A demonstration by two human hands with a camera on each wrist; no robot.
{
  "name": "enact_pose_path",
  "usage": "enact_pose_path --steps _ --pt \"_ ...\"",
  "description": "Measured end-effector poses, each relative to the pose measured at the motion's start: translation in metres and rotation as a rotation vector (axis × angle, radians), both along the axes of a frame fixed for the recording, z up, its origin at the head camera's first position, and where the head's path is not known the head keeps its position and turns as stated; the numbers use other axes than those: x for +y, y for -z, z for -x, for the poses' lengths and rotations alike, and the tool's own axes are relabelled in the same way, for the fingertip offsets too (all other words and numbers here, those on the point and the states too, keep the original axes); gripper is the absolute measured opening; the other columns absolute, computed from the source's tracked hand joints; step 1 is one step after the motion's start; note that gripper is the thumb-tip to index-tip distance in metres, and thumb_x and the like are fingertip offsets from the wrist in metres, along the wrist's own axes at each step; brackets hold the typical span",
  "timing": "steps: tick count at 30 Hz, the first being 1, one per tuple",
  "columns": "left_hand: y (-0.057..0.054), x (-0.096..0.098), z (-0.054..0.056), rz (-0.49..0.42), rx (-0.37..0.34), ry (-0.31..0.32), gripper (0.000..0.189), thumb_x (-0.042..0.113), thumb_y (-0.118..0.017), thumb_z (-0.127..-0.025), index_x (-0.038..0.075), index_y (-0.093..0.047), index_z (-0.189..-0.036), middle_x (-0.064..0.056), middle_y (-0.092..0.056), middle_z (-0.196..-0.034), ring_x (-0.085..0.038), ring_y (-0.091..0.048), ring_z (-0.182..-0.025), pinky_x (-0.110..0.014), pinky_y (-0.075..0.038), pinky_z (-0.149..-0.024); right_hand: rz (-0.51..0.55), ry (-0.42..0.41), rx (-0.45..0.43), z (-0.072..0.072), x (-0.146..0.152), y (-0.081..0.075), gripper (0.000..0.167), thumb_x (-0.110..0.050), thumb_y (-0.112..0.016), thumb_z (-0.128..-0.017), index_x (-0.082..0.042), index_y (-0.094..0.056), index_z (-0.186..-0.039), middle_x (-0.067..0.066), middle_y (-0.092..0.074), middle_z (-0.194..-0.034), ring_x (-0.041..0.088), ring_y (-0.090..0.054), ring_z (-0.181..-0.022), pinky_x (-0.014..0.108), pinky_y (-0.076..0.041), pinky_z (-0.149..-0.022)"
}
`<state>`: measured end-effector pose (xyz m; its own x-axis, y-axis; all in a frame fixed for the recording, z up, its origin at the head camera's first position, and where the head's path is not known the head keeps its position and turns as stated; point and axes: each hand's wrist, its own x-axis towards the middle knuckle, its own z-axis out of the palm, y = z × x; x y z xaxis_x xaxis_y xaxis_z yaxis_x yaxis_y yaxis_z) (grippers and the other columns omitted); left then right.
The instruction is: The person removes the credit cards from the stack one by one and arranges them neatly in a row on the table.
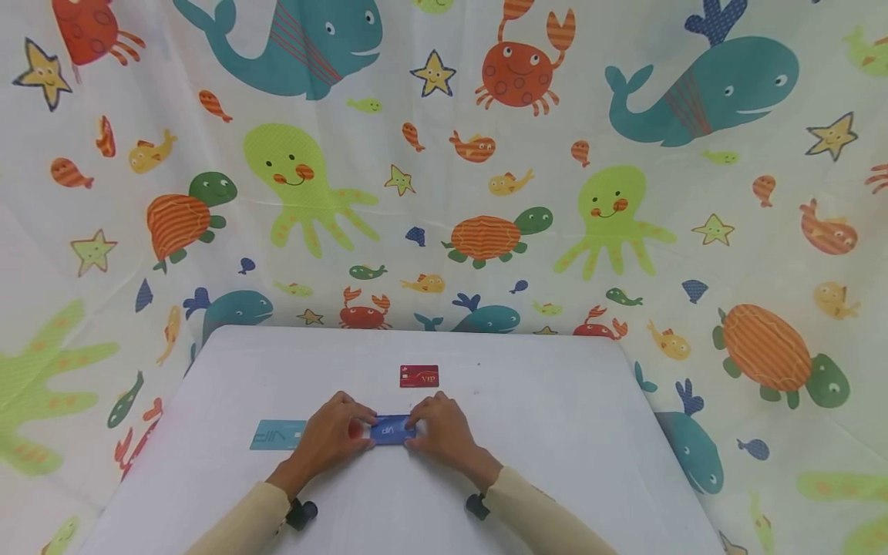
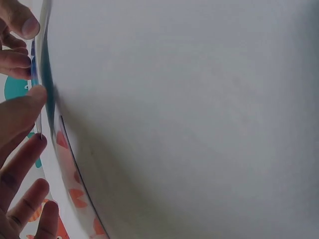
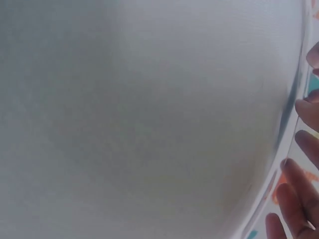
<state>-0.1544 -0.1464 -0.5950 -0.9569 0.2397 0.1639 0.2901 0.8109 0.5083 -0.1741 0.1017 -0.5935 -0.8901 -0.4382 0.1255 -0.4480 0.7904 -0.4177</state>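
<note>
A blue card (image 1: 392, 430) with pale lettering lies level between my two hands, low over the white table. My left hand (image 1: 333, 433) pinches its left end between thumb and fingers. At the other end, the right hand (image 1: 446, 433) pinches it the same way. The left wrist view shows the left hand (image 2: 20, 159) with the card's thin edge between thumb and forefinger. Only fingers of the right hand (image 3: 301, 184) show in the right wrist view. A teal card (image 1: 276, 435) lies left of my left hand, which overlaps its right end in the head view.
A red card (image 1: 419, 376) marked VIP lies on the white table (image 1: 555, 432) beyond the hands. Behind the table hangs a curtain (image 1: 430, 208) printed with sea animals. Dark wrist devices show below both sleeves.
</note>
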Motion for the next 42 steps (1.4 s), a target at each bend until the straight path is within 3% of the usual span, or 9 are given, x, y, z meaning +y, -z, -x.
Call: enact_pose_path --steps 16,27,35,42 --pt "0.005 -0.004 -0.003 -0.026 -0.013 -0.005 0.042 0.025 -0.1 -0.073 0.027 -0.082 -0.111 0.009 -0.072 -0.108 -0.009 -0.059 -0.106 -0.034 -0.062 -0.09 -0.069 -0.016 0.022 0.0 -0.009 0.003 0.028 -0.04 -0.093 -0.081 -0.029 -0.085 -0.106 -0.008 -0.077 -0.109 0.009 -0.057 -0.099 0.025 -0.052 -0.086" --pt "0.005 -0.004 -0.002 -0.01 -0.019 0.008 0.044 0.026 -0.1 -0.073 0.027 -0.082 -0.113 0.008 -0.074 -0.113 -0.011 -0.06 -0.111 -0.036 -0.063 -0.091 -0.05 -0.017 0.024 0.0 -0.004 0.001 0.031 -0.044 -0.093 -0.08 -0.031 -0.084 -0.106 -0.01 -0.078 -0.112 0.008 -0.057 -0.099 0.024 -0.05 -0.086" --pt "0.002 -0.002 0.002 -0.029 -0.029 0.005 0.042 0.028 -0.099 -0.075 0.027 -0.082 -0.113 0.007 -0.074 -0.116 -0.012 -0.059 -0.112 -0.036 -0.063 -0.092 -0.022 0.004 0.014 0.005 0.003 0.001 0.03 -0.044 -0.091 -0.083 -0.03 -0.084 -0.109 -0.011 -0.079 -0.111 0.008 -0.06 -0.102 0.027 -0.051 -0.088" --pt "-0.002 0.001 0.01 -0.026 0.019 0.021 0.039 0.03 -0.097 -0.078 0.026 -0.082 -0.113 0.006 -0.075 -0.117 -0.012 -0.06 -0.112 -0.037 -0.062 -0.09 0.018 0.01 0.02 0.014 0.012 0.001 0.032 -0.045 -0.089 -0.084 -0.029 -0.083 -0.111 -0.014 -0.079 -0.111 0.008 -0.06 -0.102 0.029 -0.054 -0.091"
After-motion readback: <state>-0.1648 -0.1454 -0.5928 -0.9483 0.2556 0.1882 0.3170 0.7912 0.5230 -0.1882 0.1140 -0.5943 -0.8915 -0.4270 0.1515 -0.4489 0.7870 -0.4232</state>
